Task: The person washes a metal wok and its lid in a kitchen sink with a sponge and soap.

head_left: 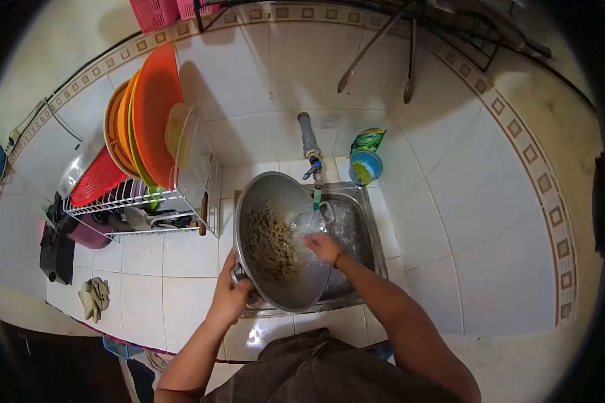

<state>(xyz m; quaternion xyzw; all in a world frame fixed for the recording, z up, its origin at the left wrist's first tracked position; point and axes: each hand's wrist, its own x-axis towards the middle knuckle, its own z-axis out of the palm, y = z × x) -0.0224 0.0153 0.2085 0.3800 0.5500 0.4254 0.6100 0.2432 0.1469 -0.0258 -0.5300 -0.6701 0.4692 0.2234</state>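
A large grey metal pot (312, 285) is tilted over the sink, with brown speckled bits (270, 243) stuck or spread on its left inner side. My left hand (232, 297) is closed around the handle at the pot's left rim. Inside the pot's right part, my right hand (324, 248) has its fingers curled together; whatever they may hold is hidden. Water runs from the tap (315, 171) through its green tip and splashes near that hand. A clear handled cup or mug (327, 212) seems to sit behind the pot's rim, partly hidden.
The steel sink (378, 252) lies beneath the pot. Left of it stands a white dish rack (141, 200) with orange plates or basins (156, 121) and utensils. A crumpled cloth (95, 298) lies on the counter. Behind the sink are a blue cup (366, 166) and a green packet (368, 140).
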